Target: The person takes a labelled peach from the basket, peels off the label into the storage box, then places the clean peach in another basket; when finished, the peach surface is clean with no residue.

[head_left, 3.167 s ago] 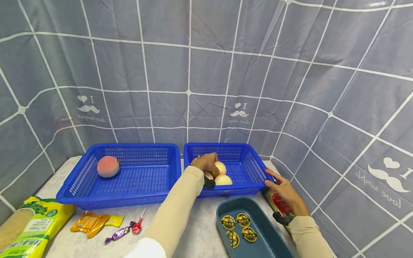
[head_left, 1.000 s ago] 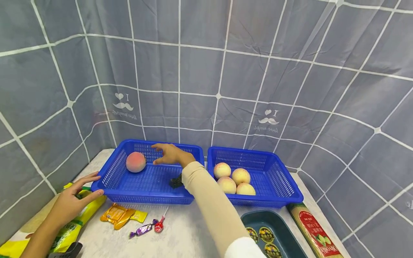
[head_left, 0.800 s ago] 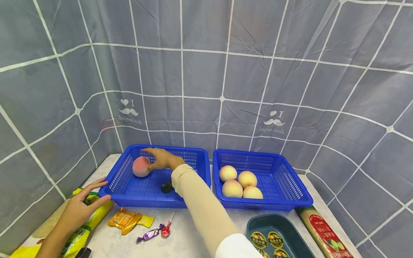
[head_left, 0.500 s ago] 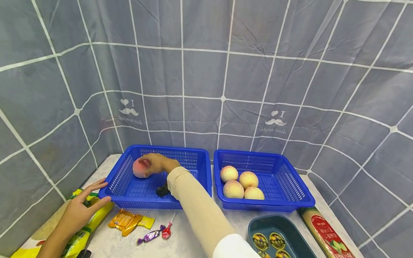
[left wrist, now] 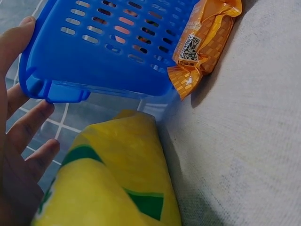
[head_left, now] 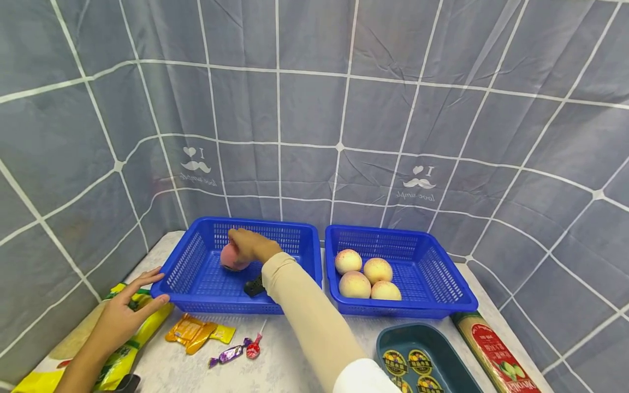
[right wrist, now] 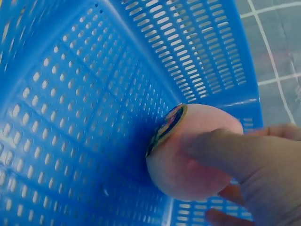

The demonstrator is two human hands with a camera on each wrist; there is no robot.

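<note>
The right hand (head_left: 248, 245) holds one pink peach (head_left: 231, 257) in the left basket (head_left: 194, 273). Four peaches (head_left: 366, 275) sit in the right basket (head_left: 442, 284). The left hand (head_left: 123, 314), fingers straight, touches the left basket's corner.

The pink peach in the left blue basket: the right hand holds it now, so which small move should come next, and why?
Probably lift the pink peach clear of the left basket and carry it toward the right basket. The right hand already grips it, the four pale peaches lie together there, and the left hand steadies the left basket's corner.
</note>
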